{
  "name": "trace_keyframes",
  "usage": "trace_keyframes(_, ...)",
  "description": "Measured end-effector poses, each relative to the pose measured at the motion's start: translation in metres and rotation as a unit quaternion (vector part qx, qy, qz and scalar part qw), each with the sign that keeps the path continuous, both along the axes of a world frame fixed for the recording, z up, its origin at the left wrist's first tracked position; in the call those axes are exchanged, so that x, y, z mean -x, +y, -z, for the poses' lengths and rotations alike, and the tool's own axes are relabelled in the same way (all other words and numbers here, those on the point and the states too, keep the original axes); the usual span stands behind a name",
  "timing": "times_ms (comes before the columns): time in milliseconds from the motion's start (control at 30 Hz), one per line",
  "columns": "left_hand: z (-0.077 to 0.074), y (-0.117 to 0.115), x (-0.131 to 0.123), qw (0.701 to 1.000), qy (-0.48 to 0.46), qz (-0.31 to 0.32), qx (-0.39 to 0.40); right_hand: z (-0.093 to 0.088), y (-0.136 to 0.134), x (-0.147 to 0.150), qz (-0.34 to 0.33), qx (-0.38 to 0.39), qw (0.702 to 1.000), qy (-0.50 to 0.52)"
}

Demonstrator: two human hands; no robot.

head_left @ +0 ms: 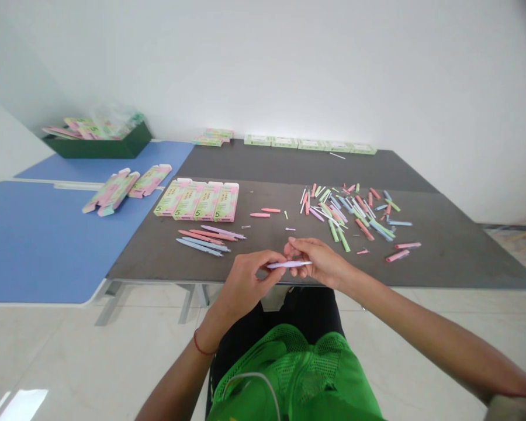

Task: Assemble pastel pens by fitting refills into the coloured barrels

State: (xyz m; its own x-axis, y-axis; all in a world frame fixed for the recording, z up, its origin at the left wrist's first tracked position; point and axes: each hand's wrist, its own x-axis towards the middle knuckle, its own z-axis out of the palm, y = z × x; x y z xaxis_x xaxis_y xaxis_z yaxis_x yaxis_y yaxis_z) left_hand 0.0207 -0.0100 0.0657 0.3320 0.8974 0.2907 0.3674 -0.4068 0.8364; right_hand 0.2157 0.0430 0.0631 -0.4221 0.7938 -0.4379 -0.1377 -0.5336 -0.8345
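Note:
A lavender pen barrel [283,265] lies level between my hands just above the table's front edge, a white refill [306,263] sticking out of its right end. My left hand [249,278] pinches the left part of the barrel between thumb and fingers. Around the right part curl the fingers of my right hand [318,260]; whether they also hold a small part is hidden. Just beyond lie a small purple piece [290,229], a small green piece [286,215] and two coral barrels [270,210]. Left of these rest several assembled-looking pens [206,237] in coral, blue and lavender.
Loose barrels, white refills and grips form a scattered pile [346,210] on the right. Printed cartons [197,200] lie in a row at left; more boxes [309,144] line the wall. Flattened cartons [111,190] and a dark green bin [100,147] are on the blue table [35,245].

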Motion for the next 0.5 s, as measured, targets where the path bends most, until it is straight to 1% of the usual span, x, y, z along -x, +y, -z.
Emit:
trace_keyframes(133,0.0016,-0.0004,-0.0003,1.000,-0.015,-0.003,-0.005,0.0007,-0.0023,-0.0004,0.009,0.033,0.999,-0.002)
trace_keyframes(267,0.0045,0.0004,0.0003,1.000,-0.027,-0.005,-0.016,0.0021,-0.0046,0.0016,0.030,0.063,0.997,0.015)
trace_keyframes(500,0.0074,0.0016,0.0002,0.999,-0.037,-0.015,-0.006,0.0015,-0.0056,0.0089,0.065,0.082,0.994,0.028)
